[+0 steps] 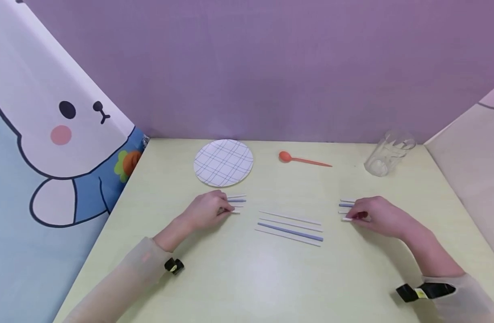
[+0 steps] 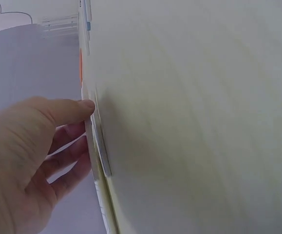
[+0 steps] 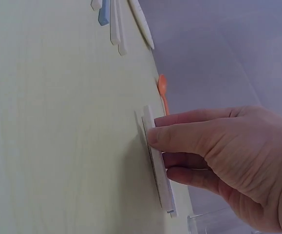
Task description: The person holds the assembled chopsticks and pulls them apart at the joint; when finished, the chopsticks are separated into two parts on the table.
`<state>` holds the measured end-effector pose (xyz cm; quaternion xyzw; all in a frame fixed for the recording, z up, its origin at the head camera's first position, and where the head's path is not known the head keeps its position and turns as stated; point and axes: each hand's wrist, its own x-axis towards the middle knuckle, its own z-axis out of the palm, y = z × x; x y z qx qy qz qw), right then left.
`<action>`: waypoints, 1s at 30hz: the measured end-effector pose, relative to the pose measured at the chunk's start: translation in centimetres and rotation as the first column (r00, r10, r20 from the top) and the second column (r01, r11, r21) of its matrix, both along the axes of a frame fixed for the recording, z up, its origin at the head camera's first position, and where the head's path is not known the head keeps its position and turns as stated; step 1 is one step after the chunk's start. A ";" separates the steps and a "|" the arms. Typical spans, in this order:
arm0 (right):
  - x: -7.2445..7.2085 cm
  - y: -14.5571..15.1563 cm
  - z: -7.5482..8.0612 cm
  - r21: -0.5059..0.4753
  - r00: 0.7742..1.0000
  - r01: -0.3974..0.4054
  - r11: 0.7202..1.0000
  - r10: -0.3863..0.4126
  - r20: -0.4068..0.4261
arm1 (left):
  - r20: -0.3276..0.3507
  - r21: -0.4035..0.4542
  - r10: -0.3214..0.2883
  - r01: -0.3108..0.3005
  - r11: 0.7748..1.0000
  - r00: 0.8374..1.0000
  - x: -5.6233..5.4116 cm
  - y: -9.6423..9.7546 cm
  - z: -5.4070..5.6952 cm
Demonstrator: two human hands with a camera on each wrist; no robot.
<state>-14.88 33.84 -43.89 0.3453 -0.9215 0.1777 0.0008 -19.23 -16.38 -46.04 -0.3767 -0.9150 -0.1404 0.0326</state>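
Note:
My left hand (image 1: 206, 210) is low over the table at the left, pinching a white chopstick (image 2: 102, 153) between thumb and fingers. Beside it lie several more chopsticks, one of them blue (image 1: 237, 201), their other ends covered by the hand. On the right side, my right hand (image 1: 378, 217) pinches a white chopstick (image 3: 156, 161) with thumb and fingertips. A blue chopstick (image 1: 345, 205) and other white ones stick out past its fingers. Between the hands lies a third row of chopsticks, white ones and one blue (image 1: 290, 231), slanting slightly and touched by neither hand.
Behind the chopsticks stand or lie a round plate (image 1: 223, 162) with a blue grid, an orange spoon (image 1: 285, 157) and a clear glass mug (image 1: 386, 157), which leans in the view. A purple cloth wall (image 1: 271, 67) rises at the table's far edge.

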 end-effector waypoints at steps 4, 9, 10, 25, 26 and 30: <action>-0.2 -0.2 -0.2 0.023 0.999 0.010 1.000 -0.010 0.036 | 0.020 -0.012 0.010 -0.010 1.000 1.000 -0.2 0.2 -0.2; -0.1 -0.6 -0.1 0.021 0.998 0.031 0.999 -0.033 0.062 | 0.049 -0.001 0.021 -0.021 1.000 0.999 -0.4 0.8 -0.1; -0.1 -0.7 0.0 0.017 0.997 0.037 0.999 -0.038 0.062 | 0.052 0.005 0.018 -0.019 1.000 0.998 -0.4 1.0 0.0; -1.6 -6.4 0.8 -0.021 0.997 -0.002 1.000 0.004 0.078 | 0.103 0.048 -0.139 0.135 0.990 0.985 -1.4 9.2 1.6; -1.8 -7.0 0.7 -0.022 0.997 -0.015 1.000 0.016 0.079 | 0.114 0.045 -0.148 0.144 0.989 0.982 -1.4 9.7 1.6; -2.5 -9.1 0.3 -0.022 0.995 -0.057 0.998 0.059 0.076 | 0.125 0.014 -0.169 0.168 0.986 0.978 -1.5 11.2 1.0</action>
